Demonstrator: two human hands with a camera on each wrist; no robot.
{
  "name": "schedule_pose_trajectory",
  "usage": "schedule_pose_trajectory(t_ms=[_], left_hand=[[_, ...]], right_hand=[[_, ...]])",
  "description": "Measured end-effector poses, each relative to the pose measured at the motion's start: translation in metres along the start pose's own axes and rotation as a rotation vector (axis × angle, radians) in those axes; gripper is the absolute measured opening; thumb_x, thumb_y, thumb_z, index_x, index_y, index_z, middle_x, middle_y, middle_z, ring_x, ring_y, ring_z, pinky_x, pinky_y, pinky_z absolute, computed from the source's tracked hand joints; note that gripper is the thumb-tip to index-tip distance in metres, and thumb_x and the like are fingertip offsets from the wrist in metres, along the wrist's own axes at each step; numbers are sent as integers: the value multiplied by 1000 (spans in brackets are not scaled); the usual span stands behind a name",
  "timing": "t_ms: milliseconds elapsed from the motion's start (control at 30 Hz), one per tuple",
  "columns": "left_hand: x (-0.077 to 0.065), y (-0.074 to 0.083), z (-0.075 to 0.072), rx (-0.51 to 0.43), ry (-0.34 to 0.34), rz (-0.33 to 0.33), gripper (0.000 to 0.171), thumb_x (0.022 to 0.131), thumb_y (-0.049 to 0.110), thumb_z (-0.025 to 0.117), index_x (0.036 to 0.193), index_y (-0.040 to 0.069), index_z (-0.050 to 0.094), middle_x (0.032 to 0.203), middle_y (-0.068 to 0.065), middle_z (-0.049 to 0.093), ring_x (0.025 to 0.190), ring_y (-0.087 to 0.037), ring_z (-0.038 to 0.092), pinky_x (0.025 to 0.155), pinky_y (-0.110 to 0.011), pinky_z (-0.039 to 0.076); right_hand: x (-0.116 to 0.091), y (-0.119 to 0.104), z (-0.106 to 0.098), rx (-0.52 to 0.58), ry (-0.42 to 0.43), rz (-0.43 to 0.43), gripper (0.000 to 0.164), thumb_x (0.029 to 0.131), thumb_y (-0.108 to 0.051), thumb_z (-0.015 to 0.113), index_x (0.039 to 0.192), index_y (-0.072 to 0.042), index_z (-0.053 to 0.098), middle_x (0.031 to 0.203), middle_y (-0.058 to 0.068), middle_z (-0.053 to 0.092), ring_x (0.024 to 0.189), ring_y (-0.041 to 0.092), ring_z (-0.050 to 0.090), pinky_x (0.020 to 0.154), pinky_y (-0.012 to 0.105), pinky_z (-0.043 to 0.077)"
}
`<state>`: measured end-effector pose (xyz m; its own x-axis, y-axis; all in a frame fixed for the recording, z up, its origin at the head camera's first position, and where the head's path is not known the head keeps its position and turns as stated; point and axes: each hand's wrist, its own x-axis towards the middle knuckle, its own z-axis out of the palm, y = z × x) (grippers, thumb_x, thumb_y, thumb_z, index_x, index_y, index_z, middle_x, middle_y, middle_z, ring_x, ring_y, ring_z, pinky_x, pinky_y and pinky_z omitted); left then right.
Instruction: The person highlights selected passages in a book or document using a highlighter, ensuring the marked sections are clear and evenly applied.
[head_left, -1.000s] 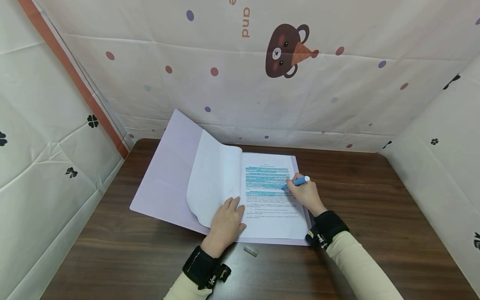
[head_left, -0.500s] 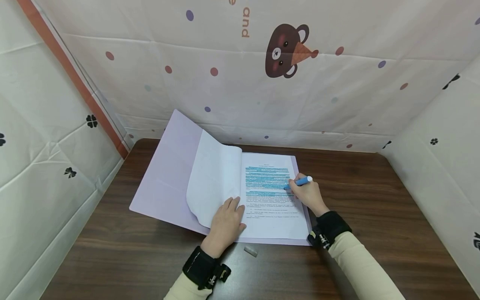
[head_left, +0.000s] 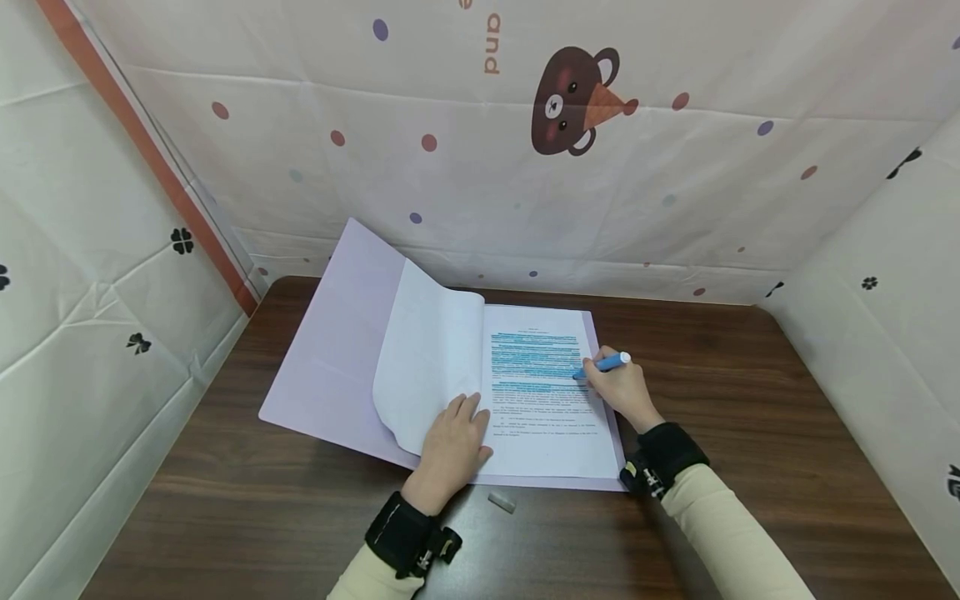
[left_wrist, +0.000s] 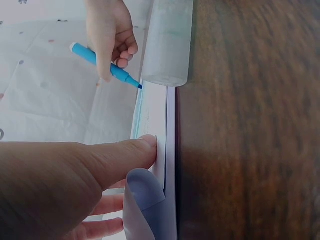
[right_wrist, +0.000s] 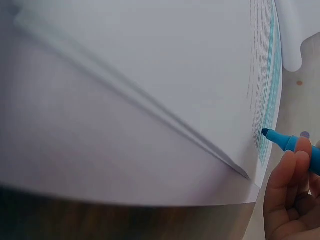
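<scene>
Between my right thumb and fingers I pinch a blue highlighter [head_left: 602,365], its dark tip at the right end of a line on the printed page [head_left: 547,454]. In the right wrist view, the right hand [right_wrist: 292,192] holds the highlighter's barrel [right_wrist: 290,142] beside the blue-marked lines. The upper lines of text are marked blue; those lower down are plain. My left hand [head_left: 450,446] rests with fingers extended on the turned-over sheets [head_left: 427,358] near the fold. In the left wrist view, the left thumb [left_wrist: 130,155] lies on the page by a curled sheet corner [left_wrist: 145,190].
An open lilac folder [head_left: 330,358] lies under the sheets, its left cover spread toward the back left. A small grey cylinder [head_left: 502,502] lies on the brown wooden table [head_left: 750,392] just before the folder's front edge. Patterned white cloth [head_left: 450,183] stands behind.
My right hand and the highlighter have shifted slightly to the right along the text, toward the line's end. My left hand and the folder stay put.
</scene>
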<state>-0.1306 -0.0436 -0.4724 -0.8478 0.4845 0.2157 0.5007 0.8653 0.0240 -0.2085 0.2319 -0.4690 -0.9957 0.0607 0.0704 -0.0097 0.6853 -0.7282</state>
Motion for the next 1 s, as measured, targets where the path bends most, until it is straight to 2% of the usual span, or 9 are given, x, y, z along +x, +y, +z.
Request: schedule_pose_trajectory(t_ms=[333, 633, 733, 867, 1000], left_hand=[[0, 0, 0, 12, 4, 6, 52, 74, 36, 71, 114, 6, 59, 127, -16, 50, 117, -31, 42, 93, -40, 41], [0, -1, 3, 10, 66, 26, 51, 70, 36, 74, 109, 5, 61, 122, -17, 53, 112, -32, 45, 89, -40, 43], [0, -1, 2, 8, 50, 22, 52, 71, 36, 74, 110, 5, 60, 124, -17, 52, 114, -31, 45, 90, -40, 43], [0, 0, 0, 8, 13, 13, 52, 73, 36, 72, 113, 6, 59, 126, -16, 50, 116, -31, 43, 92, -40, 41], [0, 1, -1, 9, -4, 7, 52, 74, 36, 71, 114, 6, 58, 127, -16, 49, 117, -31, 42, 94, -40, 40]], right_hand=[[1, 5, -3, -21, 7, 12, 24, 90, -27, 52, 80, -5, 48, 66, 7, 58, 56, 19, 52, 47, 28, 39], [1, 7, -5, -24, 7, 19, 23, 89, -26, 52, 80, -6, 48, 66, 7, 57, 60, 19, 54, 51, 28, 45], [0, 7, -6, -16, 12, 19, 24, 89, -27, 52, 79, -6, 47, 65, 8, 56, 59, 19, 54, 47, 31, 44], [-1, 8, -8, 5, 17, 12, 25, 88, -29, 50, 77, -7, 45, 63, 8, 55, 56, 20, 53, 40, 41, 43], [-1, 11, -9, -1, 18, 5, 27, 89, -31, 50, 77, -7, 44, 61, 8, 53, 54, 20, 52, 40, 38, 41]])
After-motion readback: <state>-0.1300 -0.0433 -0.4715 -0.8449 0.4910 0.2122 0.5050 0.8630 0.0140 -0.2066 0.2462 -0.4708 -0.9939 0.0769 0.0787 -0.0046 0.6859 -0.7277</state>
